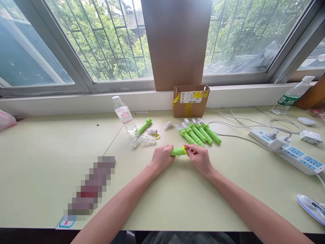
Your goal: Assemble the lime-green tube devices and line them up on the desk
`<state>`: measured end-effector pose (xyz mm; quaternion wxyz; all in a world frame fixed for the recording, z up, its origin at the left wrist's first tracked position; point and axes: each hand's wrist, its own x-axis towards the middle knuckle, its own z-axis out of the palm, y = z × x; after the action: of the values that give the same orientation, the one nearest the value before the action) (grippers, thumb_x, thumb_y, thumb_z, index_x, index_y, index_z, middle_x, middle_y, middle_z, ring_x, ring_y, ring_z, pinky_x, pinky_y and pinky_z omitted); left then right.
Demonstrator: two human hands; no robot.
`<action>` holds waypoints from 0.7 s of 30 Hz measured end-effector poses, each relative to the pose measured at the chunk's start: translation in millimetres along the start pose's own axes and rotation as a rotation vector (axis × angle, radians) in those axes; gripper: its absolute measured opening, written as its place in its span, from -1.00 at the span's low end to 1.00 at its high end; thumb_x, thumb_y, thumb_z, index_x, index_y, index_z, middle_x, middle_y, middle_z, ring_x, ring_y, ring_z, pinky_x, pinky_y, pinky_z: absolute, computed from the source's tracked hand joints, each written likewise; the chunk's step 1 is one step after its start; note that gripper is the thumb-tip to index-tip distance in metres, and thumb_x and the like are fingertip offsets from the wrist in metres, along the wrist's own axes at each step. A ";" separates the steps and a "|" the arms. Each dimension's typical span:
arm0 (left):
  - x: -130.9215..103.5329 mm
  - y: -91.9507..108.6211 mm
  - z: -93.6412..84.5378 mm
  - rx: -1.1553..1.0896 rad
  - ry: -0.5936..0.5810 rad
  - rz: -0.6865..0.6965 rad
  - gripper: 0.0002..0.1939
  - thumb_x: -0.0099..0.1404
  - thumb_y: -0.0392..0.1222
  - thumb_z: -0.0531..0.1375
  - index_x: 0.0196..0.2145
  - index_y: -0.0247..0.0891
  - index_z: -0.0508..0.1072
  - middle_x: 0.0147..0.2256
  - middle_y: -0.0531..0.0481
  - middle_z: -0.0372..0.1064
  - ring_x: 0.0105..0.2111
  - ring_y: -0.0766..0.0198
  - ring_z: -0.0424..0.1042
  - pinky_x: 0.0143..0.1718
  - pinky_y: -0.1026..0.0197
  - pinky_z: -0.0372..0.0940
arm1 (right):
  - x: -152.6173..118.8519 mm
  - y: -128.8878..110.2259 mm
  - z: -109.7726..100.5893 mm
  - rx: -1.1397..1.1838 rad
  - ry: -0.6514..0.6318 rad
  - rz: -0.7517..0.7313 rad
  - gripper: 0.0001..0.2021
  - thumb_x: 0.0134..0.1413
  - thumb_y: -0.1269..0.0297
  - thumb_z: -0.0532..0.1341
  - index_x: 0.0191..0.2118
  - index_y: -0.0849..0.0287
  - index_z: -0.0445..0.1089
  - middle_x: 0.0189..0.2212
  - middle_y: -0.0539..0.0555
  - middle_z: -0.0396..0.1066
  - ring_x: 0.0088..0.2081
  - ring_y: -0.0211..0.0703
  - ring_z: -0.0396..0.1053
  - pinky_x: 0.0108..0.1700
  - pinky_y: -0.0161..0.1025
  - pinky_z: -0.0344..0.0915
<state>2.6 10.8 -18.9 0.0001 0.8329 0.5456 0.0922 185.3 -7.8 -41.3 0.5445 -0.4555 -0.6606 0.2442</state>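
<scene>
A green ribbed plastic tube point(178, 151) lies level between my two hands, low over the table. My left hand point(163, 156) is wrapped round its left end. At its right end sits a yellow ring point(185, 150), pinched by the fingers of my right hand point(199, 156). Beyond my hands lie another green tube point(143, 127), clear plastic caps point(147, 140), a small clear piece with a grey end point(152, 131), a whitish translucent piece point(168, 125) and a loose yellow ring point(157, 136). Several green tubes with clear tops point(198, 132) lie side by side to the right.
A water bottle point(124, 114) and an opened cardboard box point(191, 101) stand at the back. On the right are a power strip point(289, 150) with cables, a second bottle point(291, 95) and a white device point(311, 208). A blurred dark strip point(91, 186) lies at left.
</scene>
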 end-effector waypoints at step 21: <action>-9.3 19.0 -17.4 -0.614 -0.052 -0.097 -0.65 0.20 0.06 0.09 -0.55 -0.21 0.10 -0.61 0.16 0.06 -0.59 0.38 0.06 -0.56 0.29 -0.07 | 0.1 -9.7 -2.0 -0.052 -0.056 0.014 -0.63 0.14 0.04 0.17 -0.07 0.18 0.45 -0.27 0.14 0.45 -0.42 -0.21 0.42 -0.47 -0.27 0.46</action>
<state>13.6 -7.0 -1.3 0.2699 0.7692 0.5311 0.2311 183.9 -12.7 -32.7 0.5119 -0.4672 -0.6785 0.2436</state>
